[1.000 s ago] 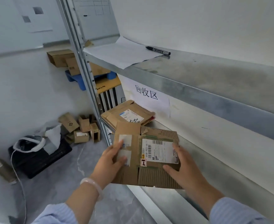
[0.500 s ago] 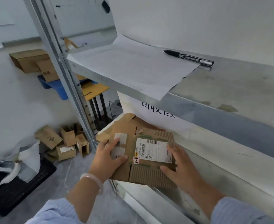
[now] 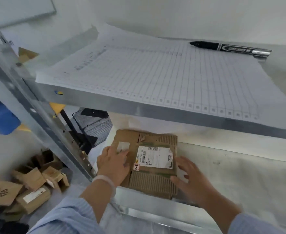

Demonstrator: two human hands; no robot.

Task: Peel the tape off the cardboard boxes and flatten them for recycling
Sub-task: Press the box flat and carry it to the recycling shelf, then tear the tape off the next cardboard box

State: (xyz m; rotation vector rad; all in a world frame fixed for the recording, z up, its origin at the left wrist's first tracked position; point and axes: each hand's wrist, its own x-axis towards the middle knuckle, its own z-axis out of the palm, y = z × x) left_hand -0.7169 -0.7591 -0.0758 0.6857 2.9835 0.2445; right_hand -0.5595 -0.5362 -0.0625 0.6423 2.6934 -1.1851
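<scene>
A flattened cardboard box [image 3: 149, 181] with a white shipping label lies on the lower metal shelf [image 3: 240, 179], its near edge just over the shelf's front rim. My left hand [image 3: 113, 164] rests on top of the box's left part, fingers over a strip of pale tape [image 3: 122, 146]. At the box's right edge my right hand [image 3: 192, 179] has its fingers spread, only the thumb near the cardboard. Whatever is beneath the box is hidden.
Just above the box runs the upper shelf [image 3: 155, 112], carrying a ruled paper sheet [image 3: 155, 73] and a black pen [image 3: 229, 48]. A shelf upright [image 3: 42, 119] stands at the left. Several small cardboard boxes [image 3: 29, 186] lie on the floor at the lower left.
Both hands carried the flattened box forward and down onto the lower shelf. My right hand has let go of its right edge and spread its fingers. The view moved closer to the shelves.
</scene>
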